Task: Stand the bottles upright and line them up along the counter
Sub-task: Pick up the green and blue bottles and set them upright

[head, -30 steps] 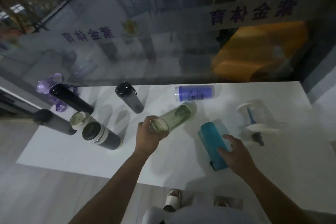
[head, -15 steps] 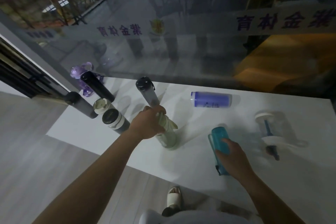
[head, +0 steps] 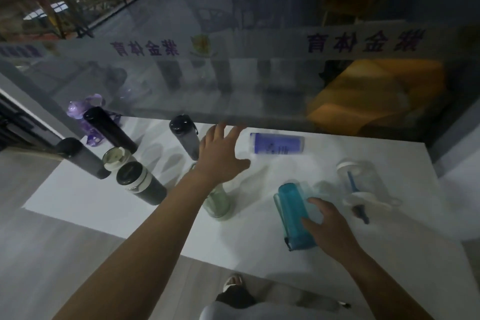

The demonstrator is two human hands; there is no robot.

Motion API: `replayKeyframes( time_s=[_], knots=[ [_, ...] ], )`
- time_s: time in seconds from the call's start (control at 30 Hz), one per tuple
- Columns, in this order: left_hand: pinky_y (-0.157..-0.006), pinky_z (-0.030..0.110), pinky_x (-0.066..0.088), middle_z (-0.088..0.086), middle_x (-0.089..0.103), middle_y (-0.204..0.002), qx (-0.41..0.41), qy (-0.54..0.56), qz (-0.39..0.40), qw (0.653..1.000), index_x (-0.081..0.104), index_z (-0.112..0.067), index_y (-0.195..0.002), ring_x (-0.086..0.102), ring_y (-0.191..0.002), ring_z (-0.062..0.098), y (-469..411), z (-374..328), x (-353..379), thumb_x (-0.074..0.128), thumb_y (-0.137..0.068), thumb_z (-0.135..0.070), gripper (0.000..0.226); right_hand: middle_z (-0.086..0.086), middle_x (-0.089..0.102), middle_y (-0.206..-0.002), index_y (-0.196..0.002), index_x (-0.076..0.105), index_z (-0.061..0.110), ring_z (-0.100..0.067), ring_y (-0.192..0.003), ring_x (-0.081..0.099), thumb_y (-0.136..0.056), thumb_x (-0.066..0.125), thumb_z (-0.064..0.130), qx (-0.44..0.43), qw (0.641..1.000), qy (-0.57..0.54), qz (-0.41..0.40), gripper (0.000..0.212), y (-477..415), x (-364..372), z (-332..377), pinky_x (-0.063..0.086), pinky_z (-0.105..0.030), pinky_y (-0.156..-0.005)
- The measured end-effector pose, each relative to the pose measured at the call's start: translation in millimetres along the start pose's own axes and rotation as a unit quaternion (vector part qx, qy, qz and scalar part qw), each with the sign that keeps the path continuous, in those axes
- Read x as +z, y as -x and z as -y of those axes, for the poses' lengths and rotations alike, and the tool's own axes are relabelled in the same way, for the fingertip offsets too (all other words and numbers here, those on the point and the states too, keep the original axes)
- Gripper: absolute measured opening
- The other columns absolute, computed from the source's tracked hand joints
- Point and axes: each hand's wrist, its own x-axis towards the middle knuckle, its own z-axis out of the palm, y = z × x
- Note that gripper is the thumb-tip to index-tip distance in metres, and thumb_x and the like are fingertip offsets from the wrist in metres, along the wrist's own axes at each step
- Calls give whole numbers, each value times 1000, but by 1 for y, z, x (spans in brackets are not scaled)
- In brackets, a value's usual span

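Left hand (head: 220,161): hovers over green bottle (head: 217,202), fingers spread straight, holds nothing. Green bottle upright on white table (head: 104,205), see-through, looks empty. Right hand (head: 330,223): rests on teal bottle (head: 292,213) lying right of green bottle, fingers spread, lightly bent, no firm grip seen. Teal bottle contents unclear. Further right: clear bottle (head: 363,184) on side, blue stem inside. Behind green bottle: purple bottle (head: 276,143) on side, dark bottle (head: 185,135) upright.

The left hand (head: 220,161) and right hand (head: 330,226) join bare forearms; below, a pale grey top (head: 259,312) and white slipper (head: 232,282).
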Motion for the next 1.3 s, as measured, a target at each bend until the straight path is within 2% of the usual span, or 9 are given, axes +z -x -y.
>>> replayKeyframes(
  time_s=[0.13, 0.27, 0.37, 0.5, 0.67, 0.83, 0.93, 1.17, 1.3],
  knots=[
    [-114, 48, 23, 9, 20, -158, 36, -33, 77, 996, 21, -30, -151, 17, -146, 34, -52, -18, 32, 74, -75, -44, 94, -1, 50, -138, -135, 48, 22, -16, -125, 47, -88, 65, 30, 25, 999, -3, -34, 51, 14, -14, -11, 35, -29, -102],
    [-113, 51, 29, 11, 19, -159, 41, -88, 159, 983, 18, -24, -152, 20, -145, 36, -109, -15, 60, 81, -71, -41, 105, 0, 53, -136, -132, 49, 26, -13, -114, 51, -86, 67, 33, 68, 996, 1, -66, 50, 25, -21, -16, 40, -31, -99],
    [-112, 55, 31, 13, 21, -157, 40, -114, 215, 969, 18, -22, -152, 23, -143, 38, -146, -6, 72, 86, -66, -35, 110, 3, 49, -140, -137, 45, 26, -15, -123, 49, -88, 63, 35, 79, 995, 32, -55, 53, 25, -25, -12, 36, -28, -98],
    [-109, 56, 34, 15, 28, -153, 29, -138, 244, 959, 23, -16, -149, 30, -139, 39, -192, 9, 94, 88, -60, -34, 112, 7, 46, -141, -138, 42, 26, -12, -126, 45, -89, 61, 36, 96, 993, 36, -58, 54, 22, -23, -2, 32, -24, -101],
    [-108, 52, 37, 17, 32, -150, 73, -136, 273, 950, 25, -11, -148, 35, -136, 40, -229, 10, 122, 89, -59, -34, 112, 9, 46, -141, -138, 42, 27, -8, -127, 43, -87, 64, 34, 144, 987, 12, -72, 55, 24, -5, 2, 27, -19, -106],
    [-108, 51, 38, 15, 33, -151, 116, -188, 283, 933, 25, -12, -148, 34, -138, 40, -255, 23, 142, 88, -58, -36, 112, 13, 43, -141, -138, 42, 32, -3, -126, 41, -86, 65, 35, 186, 981, 17, -55, 57, 31, 18, 5, 25, -16, -105],
    [-102, 52, 44, 14, 47, -142, 131, -214, 293, 923, 38, -15, -142, 46, -129, 40, -264, 34, 153, 86, -58, -44, 101, 13, 44, -138, -136, 43, 31, 0, -122, 42, -85, 67, 35, 201, 978, 18, -58, 57, 37, 29, 5, 25, -13, -103],
    [-87, 47, 53, 14, 64, -120, 143, -109, 290, 940, 56, -13, -124, 62, -106, 37, -259, 42, 127, 90, -52, -36, 83, 15, 43, -129, -135, 44, 30, 0, -111, 41, -85, 69, 28, 229, 970, 3, -79, 55, 44, 48, 10, 31, -16, -98],
    [-91, 42, 51, 8, 59, -123, 112, 7, 270, 956, 52, -18, -128, 59, -113, 33, -252, 40, 91, 88, -60, -23, 77, 9, 49, -131, -132, 48, 28, -4, -109, 47, -83, 71, 27, 214, 973, 5, -88, 54, 40, 57, 19, 36, -18, -97]
  ],
)
